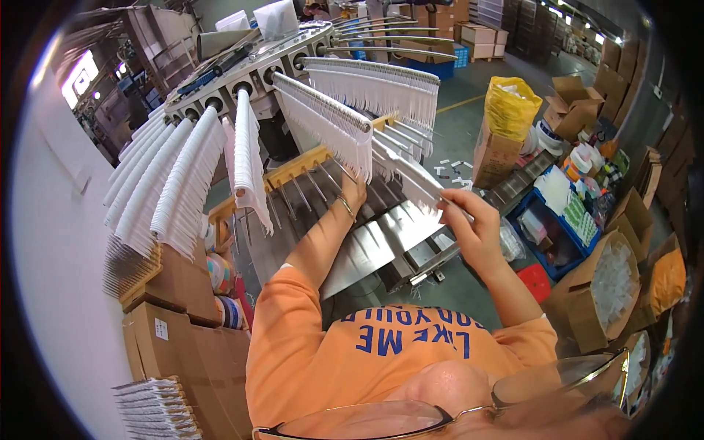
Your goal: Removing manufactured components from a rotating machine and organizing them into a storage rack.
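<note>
My right hand (475, 224) pinches the end of a thin rod (456, 206). A row of white strips (419, 189) hangs from that rod, which slants up to the left. My left hand (355, 193) reaches up beside a wooden bar with metal pegs (314, 155), close under another hanging row of white strips (315, 110). Its fingers are mostly hidden there, so I cannot see what they touch. More rods loaded with white strips (192, 165) fan out from a round metal machine (249, 70) at the far left.
Below my hands lies a shiny metal plate (389, 238). To the right stand a blue crate (554, 253), an open carton of clear pieces (612, 282) and a yellow bag (510, 106) on a carton. Stacked cardboard boxes (191, 359) flank my left side. White scraps (458, 174) litter the floor.
</note>
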